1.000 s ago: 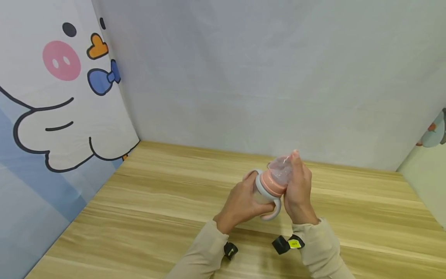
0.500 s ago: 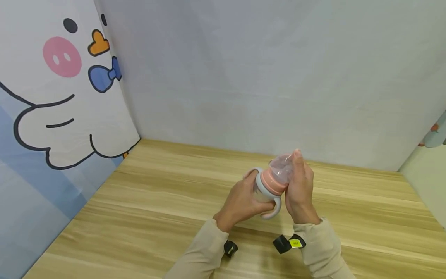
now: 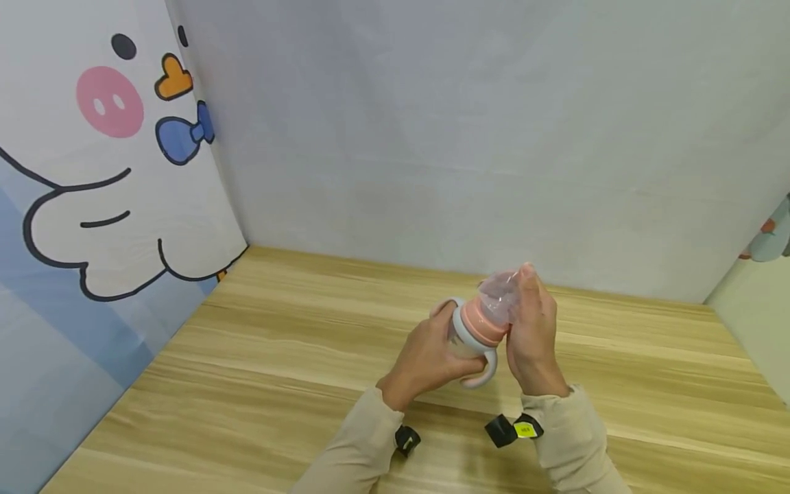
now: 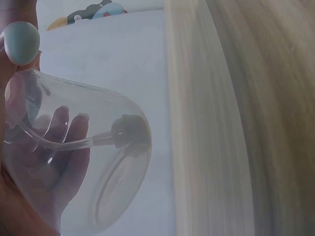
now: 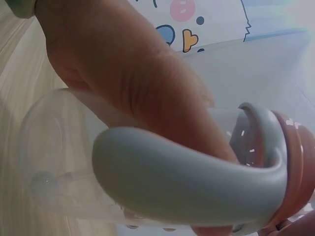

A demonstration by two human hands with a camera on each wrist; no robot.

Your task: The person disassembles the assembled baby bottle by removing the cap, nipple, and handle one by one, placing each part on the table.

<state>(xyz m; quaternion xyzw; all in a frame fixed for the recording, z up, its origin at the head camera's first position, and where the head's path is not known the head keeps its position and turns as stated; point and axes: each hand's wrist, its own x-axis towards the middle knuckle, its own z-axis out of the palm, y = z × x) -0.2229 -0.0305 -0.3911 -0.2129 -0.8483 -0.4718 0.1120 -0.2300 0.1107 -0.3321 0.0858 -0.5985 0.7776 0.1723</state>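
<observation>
A baby bottle (image 3: 464,348) with a clear body, a pink collar (image 3: 483,322) and two pale grey handles is held tilted above the table. My left hand (image 3: 427,357) grips the body between the handles; one handle (image 5: 187,179) crosses in front of it in the right wrist view. My right hand (image 3: 532,329) holds the clear cap (image 3: 497,296) over the collar from the right, some of its fingers hidden behind the cap. Through the clear body (image 4: 115,182) in the left wrist view, a straw with a round weighted end (image 4: 130,132) and some fingers show.
The wood-grain table (image 3: 259,357) stretches out around both hands. A pale backdrop (image 3: 432,137) rises behind it, and a cartoon-printed sheet (image 3: 185,233) stands at the left. Black wrist cameras (image 3: 501,431) sit below both sleeves.
The right hand has shifted very slightly to the right with the cap area. The left hand keeps its grip on the bottle, and the head view has moved a little.
</observation>
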